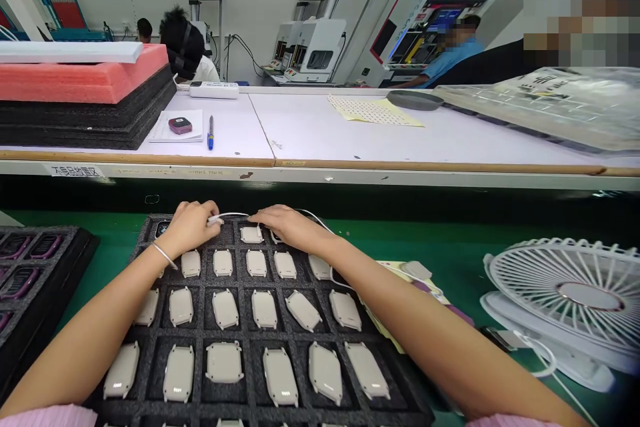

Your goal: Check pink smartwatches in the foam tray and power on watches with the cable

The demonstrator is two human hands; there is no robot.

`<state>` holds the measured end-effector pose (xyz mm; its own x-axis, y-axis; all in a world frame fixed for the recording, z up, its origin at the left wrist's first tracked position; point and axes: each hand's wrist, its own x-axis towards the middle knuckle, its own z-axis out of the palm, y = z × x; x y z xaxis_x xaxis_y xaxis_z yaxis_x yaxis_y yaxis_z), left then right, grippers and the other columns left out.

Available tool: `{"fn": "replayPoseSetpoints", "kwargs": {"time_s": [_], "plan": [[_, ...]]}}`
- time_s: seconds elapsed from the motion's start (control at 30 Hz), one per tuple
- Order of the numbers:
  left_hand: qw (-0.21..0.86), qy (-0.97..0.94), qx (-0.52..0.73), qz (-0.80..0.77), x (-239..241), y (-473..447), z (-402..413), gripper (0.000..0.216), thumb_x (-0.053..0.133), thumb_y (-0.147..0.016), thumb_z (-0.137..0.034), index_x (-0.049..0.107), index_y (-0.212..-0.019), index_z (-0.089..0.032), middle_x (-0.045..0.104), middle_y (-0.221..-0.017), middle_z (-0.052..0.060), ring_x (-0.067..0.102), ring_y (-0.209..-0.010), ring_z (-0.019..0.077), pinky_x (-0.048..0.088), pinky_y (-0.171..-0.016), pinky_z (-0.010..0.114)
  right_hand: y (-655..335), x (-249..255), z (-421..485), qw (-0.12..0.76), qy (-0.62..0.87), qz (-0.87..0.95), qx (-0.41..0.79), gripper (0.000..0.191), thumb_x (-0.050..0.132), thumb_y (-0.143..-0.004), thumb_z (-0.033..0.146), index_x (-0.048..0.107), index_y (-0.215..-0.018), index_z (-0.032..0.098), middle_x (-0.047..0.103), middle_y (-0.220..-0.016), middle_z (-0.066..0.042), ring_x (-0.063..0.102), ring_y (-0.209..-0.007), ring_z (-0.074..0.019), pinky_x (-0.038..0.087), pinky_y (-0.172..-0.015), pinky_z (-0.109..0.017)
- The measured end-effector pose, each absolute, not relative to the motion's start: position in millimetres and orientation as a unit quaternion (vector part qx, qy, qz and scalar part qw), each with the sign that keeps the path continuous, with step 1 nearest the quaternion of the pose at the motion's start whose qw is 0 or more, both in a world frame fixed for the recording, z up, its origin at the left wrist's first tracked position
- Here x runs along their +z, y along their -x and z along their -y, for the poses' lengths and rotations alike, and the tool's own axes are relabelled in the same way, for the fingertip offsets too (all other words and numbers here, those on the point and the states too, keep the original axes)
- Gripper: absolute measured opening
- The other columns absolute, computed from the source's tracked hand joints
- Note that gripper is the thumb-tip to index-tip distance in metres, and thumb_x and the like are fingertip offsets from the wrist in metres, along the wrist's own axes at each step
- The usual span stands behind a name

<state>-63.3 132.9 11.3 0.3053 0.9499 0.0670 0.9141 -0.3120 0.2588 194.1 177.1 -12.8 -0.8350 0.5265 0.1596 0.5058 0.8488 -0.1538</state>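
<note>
A black foam tray of square cells lies in front of me, with pale, rounded-rectangular watch cases in its cells. At its far edge my left hand is closed on the white plug end of a cable. My right hand is over the far row, its fingertips closed where the same cable reaches them; the exact grip is partly hidden. Just below these fingertips lies one watch case. A dark-screened watch sits in the far left cell, left of my left hand.
A white fan stands at right, beside a cable and yellow paper. Another foam tray with purple-rimmed watches lies at left. Beyond, a raised shelf holds stacked foam, a pen and a clear plastic tray. Several people are behind it.
</note>
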Motion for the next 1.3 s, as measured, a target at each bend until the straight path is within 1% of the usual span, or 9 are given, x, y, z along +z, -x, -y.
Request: {"fn": "replayPoseSetpoints", "kwargs": {"time_s": [0.1,0.23,0.4,0.53,0.7,0.83,0.93,1.07,1.3], "plan": [[0.143,-0.797,0.123,-0.574,11,78,-139,0.035,0.039,-0.094,-0.038,0.066,-0.107,-0.02,0.075,-0.101,0.007,0.068,-0.091,0.0235,0.047,-0.083,0.034,-194,-12,-175,0.072,0.309,0.948,0.036,0.033,0.043,-0.093,0.007,0.069,-0.111,0.015,0.07,-0.108,-0.013,0.062,-0.102,-0.0242,0.039,-0.092,-0.038],[0.194,-0.808,0.124,-0.543,3,79,-140,0.038,0.039,-0.095,-0.043,0.069,-0.106,-0.023,0.075,-0.108,0.004,0.067,-0.101,0.0237,0.044,-0.094,0.035,-191,-1,-170,0.034,0.321,0.946,0.025,0.025,0.046,-0.096,0.016,0.07,-0.092,0.016,0.069,-0.093,-0.01,0.061,-0.091,-0.0231,0.036,-0.086,-0.037],[0.223,-0.804,0.122,-0.538,-5,74,-143,0.042,0.035,-0.097,-0.044,0.069,-0.113,-0.025,0.073,-0.118,0.005,0.064,-0.112,0.0265,0.04,-0.099,0.04,-189,11,-160,0.054,0.377,0.914,0.139,0.023,0.045,-0.096,0.02,0.067,-0.093,0.017,0.069,-0.095,-0.007,0.062,-0.085,-0.0181,0.039,-0.077,-0.03],[0.236,-0.803,0.112,-0.535,-5,76,-147,0.043,0.034,-0.097,-0.043,0.069,-0.115,-0.026,0.072,-0.12,0.004,0.063,-0.114,0.025,0.038,-0.1,0.038,-185,10,-159,0.028,0.454,0.87,0.191,0.023,0.046,-0.095,0.023,0.069,-0.09,0.018,0.071,-0.084,-0.004,0.063,-0.073,-0.0163,0.041,-0.066,-0.025],[0.227,-0.808,0.089,-0.536,-5,72,-152,0.043,0.033,-0.097,-0.042,0.07,-0.113,-0.028,0.074,-0.116,0.003,0.059,-0.115,0.0287,0.03,-0.104,0.045,-174,5,-169,0.015,0.497,0.858,0.124,0.029,0.043,-0.095,0.019,0.072,-0.098,0.023,0.071,-0.104,-0.009,0.063,-0.096,-0.0253,0.038,-0.081,-0.036],[0.219,-0.806,0.085,-0.544,-9,72,-151,0.043,0.032,-0.097,-0.044,0.068,-0.116,-0.03,0.074,-0.114,0.002,0.056,-0.112,0.0289,0.03,-0.101,0.046,-167,2,-169,0.002,0.491,0.865,0.097,0.03,0.045,-0.096,0.019,0.073,-0.093,0.025,0.068,-0.095,-0.008,0.061,-0.096,-0.0249,0.033,-0.083,-0.037],[0.209,-0.803,0.09,-0.551,-14,73,-149,0.045,0.03,-0.097,-0.044,0.069,-0.112,-0.026,0.073,-0.11,0.005,0.055,-0.107,0.0283,0.032,-0.1,0.047,-166,-3,-163,0.013,0.487,0.87,0.077,0.03,0.044,-0.097,0.019,0.073,-0.093,0.024,0.064,-0.096,-0.009,0.058,-0.096,-0.0244,0.032,-0.085,-0.038],[0.197,-0.802,0.095,-0.556,-19,72,-148,0.047,0.028,-0.098,-0.044,0.069,-0.104,-0.023,0.073,-0.107,0.007,0.054,-0.104,0.0281,0.032,-0.099,0.048,-165,-10,-153,0.046,0.489,0.87,0.048,0.033,0.04,-0.098,0.017,0.073,-0.101,0.022,0.061,-0.104,-0.011,0.055,-0.1,-0.0243,0.03,-0.096,-0.045],[0.196,-0.802,0.098,-0.556,-21,69,-150,0.047,0.028,-0.098,-0.047,0.07,-0.102,-0.027,0.073,-0.11,0.004,0.053,-0.104,0.0273,0.031,-0.099,0.048,-165,-14,-151,0.056,0.475,0.878,0.015,0.033,0.042,-0.096,0.012,0.075,-0.096,0.02,0.063,-0.102,-0.011,0.053,-0.101,-0.0257,0.02,-0.107,-0.053]]}}
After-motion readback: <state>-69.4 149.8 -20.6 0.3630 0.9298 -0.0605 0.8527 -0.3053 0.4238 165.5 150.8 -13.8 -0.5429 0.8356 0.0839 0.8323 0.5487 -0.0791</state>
